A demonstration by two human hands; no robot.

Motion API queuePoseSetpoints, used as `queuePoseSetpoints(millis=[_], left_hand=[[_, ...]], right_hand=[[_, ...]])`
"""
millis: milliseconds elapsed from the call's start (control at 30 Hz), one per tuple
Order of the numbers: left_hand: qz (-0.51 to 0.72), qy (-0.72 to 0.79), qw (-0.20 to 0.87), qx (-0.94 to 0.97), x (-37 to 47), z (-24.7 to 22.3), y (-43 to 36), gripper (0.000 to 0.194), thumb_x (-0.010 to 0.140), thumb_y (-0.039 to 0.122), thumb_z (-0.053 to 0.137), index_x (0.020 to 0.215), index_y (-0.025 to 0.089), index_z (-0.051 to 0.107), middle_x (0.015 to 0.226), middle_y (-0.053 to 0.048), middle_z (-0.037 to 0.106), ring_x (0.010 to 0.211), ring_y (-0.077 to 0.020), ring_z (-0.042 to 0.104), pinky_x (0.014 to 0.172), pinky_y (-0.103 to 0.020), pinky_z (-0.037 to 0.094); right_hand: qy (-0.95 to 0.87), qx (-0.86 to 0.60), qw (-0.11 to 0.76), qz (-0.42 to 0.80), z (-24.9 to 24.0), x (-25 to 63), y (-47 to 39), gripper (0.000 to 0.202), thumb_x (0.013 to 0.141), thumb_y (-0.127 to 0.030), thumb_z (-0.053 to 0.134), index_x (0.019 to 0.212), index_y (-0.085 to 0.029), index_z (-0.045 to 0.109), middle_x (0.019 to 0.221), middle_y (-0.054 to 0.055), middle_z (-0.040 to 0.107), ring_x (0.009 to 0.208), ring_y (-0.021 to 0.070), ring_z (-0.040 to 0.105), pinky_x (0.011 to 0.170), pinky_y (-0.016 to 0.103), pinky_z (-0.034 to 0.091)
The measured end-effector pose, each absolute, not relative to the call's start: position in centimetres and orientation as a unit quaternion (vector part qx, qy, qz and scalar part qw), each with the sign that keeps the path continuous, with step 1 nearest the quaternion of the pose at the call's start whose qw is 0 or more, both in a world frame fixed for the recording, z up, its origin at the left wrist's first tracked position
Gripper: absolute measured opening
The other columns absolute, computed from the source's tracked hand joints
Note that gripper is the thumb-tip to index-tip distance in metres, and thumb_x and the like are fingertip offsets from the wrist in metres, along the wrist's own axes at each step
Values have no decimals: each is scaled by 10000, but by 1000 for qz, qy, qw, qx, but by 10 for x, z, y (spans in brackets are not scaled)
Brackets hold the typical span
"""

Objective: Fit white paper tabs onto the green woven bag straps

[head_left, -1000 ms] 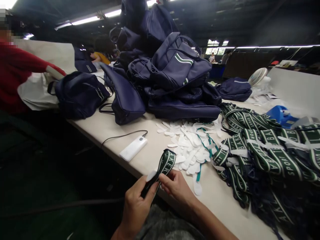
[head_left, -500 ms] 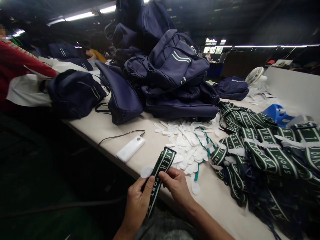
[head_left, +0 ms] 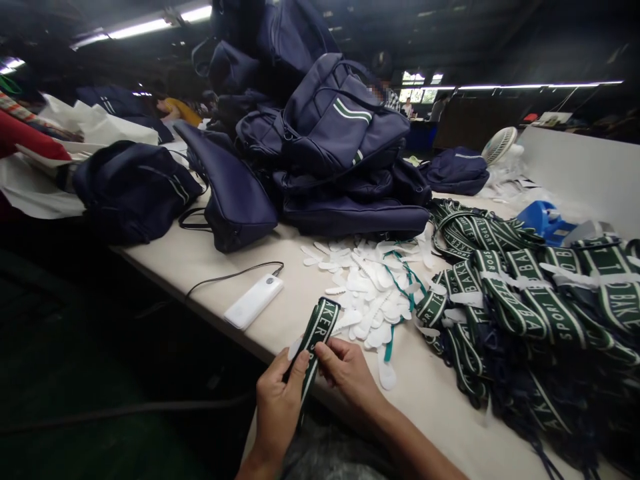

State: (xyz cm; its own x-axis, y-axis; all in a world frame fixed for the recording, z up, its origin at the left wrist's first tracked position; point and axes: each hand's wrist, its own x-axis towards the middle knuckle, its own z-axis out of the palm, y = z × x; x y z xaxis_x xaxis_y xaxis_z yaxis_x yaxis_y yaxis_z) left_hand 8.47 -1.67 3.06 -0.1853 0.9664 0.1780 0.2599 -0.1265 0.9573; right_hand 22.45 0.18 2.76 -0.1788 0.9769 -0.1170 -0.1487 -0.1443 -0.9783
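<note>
Between my hands is a folded dark green strap [head_left: 320, 327] with white edge lines and white lettering. My left hand [head_left: 280, 393] is closed round its left side, thumb on top. A white tab [head_left: 295, 348] shows between the strap and my left fingers. My right hand [head_left: 347, 373] pinches the strap's right edge with thumb and fingers. Just beyond lies a loose heap of white tabs [head_left: 370, 287] with thin teal ribbons [head_left: 389, 350] among them. To the right rises a large pile of similar straps [head_left: 525, 287], several bound with white tabs.
Navy bags [head_left: 340, 127] are piled high at the back of the table [head_left: 200, 260]. A white power bank [head_left: 254, 301] with a black cable lies near the front edge. At right stand a blue tape dispenser [head_left: 545, 222] and a fan [head_left: 500, 145]. A red sleeve [head_left: 35, 137] shows at far left.
The view has shifted slightly, so the scene sits further left. The white tab is now more covered by the strap and my left fingers. Both hands still hold the strap.
</note>
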Motion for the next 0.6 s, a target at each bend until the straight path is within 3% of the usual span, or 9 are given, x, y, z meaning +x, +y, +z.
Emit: queuePoseSetpoints(millis=[67, 133, 200, 300, 367, 467, 533, 600], left_hand=[[515, 594, 377, 490, 82, 31, -13, 325, 825, 462, 680, 943, 167, 742, 900, -47, 759, 875, -246, 699, 798, -293, 550], [497, 611, 403, 465, 80, 31, -10, 361, 792, 491, 699, 908, 153, 744, 840, -44, 760, 829, -252, 695, 760, -298, 548], [479, 610, 432, 460, 80, 29, -8, 373, 784, 496, 702, 914, 150, 747, 825, -42, 762, 816, -251, 693, 741, -295, 544], [464, 586, 469, 470, 83, 26, -6, 357, 786, 469, 707, 944, 152, 753, 867, -43, 772, 847, -250, 695, 767, -289, 536], [447, 571, 487, 486, 85, 23, -6, 346, 792, 458, 705, 954, 157, 759, 885, -45, 775, 869, -253, 696, 791, -289, 530], [416, 557, 506, 510, 84, 21, -7, 353, 814, 453, 688, 1010, 168, 759, 938, -50, 777, 936, -269, 691, 835, -302, 524], [405, 550, 509, 524, 83, 19, -7, 362, 834, 449, 667, 1059, 177, 749, 973, -55, 773, 970, -274, 686, 857, -314, 522], [401, 537, 504, 545, 83, 16, -8, 343, 857, 434, 640, 1067, 183, 745, 996, -62, 766, 983, -272, 683, 881, -327, 519]], right_hand=[[-517, -466, 423, 580, 30, 232, 0, 339, 885, -442, 598, 720, -147, 629, 581, -16, 549, 487, 97, 451, 477, 217, 332], [-558, -505, 407, 518, 33, 238, -4, 185, 876, -304, 599, 941, -160, 696, 629, -11, 622, 560, 124, 539, 579, 233, 402], [-567, -533, 409, 475, 37, 242, -9, 254, 842, -236, 620, 1082, -179, 680, 637, -15, 652, 604, 144, 584, 632, 248, 423], [-517, -502, 429, 544, 41, 243, -11, 145, 776, -293, 704, 830, -164, 669, 620, 11, 665, 592, 154, 599, 582, 242, 414], [-457, -469, 438, 616, 42, 245, -8, 249, 740, -380, 742, 725, -159, 629, 631, 26, 675, 537, 131, 571, 529, 225, 392], [-431, -448, 398, 675, 43, 254, -3, 361, 771, -481, 696, 881, -137, 680, 639, 1, 656, 378, 63, 445, 410, 194, 262], [-449, -420, 364, 699, 42, 260, -2, 418, 803, -490, 660, 1030, -140, 686, 708, 6, 670, 366, 61, 481, 390, 186, 187], [-466, -402, 361, 700, 39, 263, -3, 413, 812, -478, 655, 1061, -152, 693, 794, 28, 697, 423, 94, 567, 396, 186, 220]])
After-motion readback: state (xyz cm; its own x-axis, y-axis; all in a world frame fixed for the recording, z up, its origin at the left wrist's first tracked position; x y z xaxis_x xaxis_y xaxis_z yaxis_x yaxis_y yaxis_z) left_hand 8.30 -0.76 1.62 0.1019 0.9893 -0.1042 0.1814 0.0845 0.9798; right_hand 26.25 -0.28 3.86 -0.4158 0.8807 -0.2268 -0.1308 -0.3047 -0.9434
